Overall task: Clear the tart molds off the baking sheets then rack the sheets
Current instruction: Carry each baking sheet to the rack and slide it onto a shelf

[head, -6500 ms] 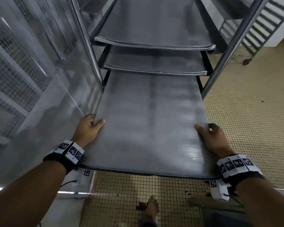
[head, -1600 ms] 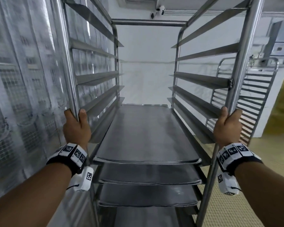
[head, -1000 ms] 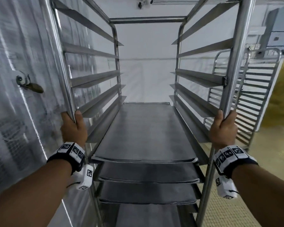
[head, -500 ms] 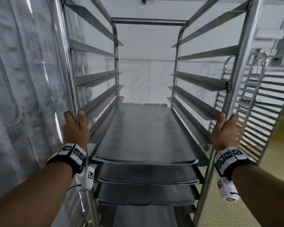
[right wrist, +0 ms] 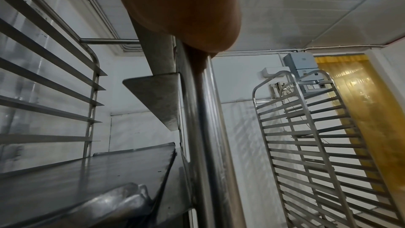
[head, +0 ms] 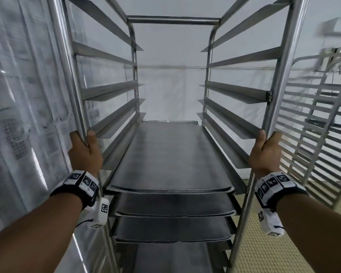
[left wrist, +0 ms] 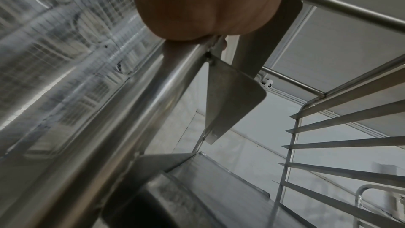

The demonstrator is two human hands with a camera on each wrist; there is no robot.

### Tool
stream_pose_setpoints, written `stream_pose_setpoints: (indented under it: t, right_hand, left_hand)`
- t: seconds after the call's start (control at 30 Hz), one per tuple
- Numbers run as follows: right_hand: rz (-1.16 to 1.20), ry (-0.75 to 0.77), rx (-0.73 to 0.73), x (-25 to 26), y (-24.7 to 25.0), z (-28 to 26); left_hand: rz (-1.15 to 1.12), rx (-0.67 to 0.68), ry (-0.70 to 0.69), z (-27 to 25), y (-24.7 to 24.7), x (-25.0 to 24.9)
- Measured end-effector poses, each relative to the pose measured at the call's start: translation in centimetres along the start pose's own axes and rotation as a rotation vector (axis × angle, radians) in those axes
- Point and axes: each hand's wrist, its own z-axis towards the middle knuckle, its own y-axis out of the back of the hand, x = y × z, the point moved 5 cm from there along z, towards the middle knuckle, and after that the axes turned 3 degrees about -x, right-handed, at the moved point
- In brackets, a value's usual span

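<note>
Both hands gripping the rack uprights, sheets already racked.

Left hand is wrapping the near-left post, thumb and fingers curled round it; right hand is clamping the near-right post the same way. Baking sheets are sitting stacked on the lower runners between the hands, top one at wrist level. A second rack is standing on the right, near a yellow strip curtain.

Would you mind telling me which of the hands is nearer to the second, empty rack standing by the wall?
Right. The right hand grips the front right post, on the empty rack's side; the left hand grips the front left post, farther away.
</note>
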Motion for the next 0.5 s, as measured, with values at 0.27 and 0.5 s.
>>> stream_pose_setpoints:
  t: [0.27,0.5]
  right_hand:
    - [-0.016,-0.045,0.013,-1.8,-10.7,5.2]
    - [-0.025,-0.065,0.081,-2.6,-21.3,9.7]
  left_hand:
    - [-0.024,0.003,-0.021,6.3,-11.3,5.7]
    - [-0.027,0.036,-0.007,12.7,-21.6,10.8]
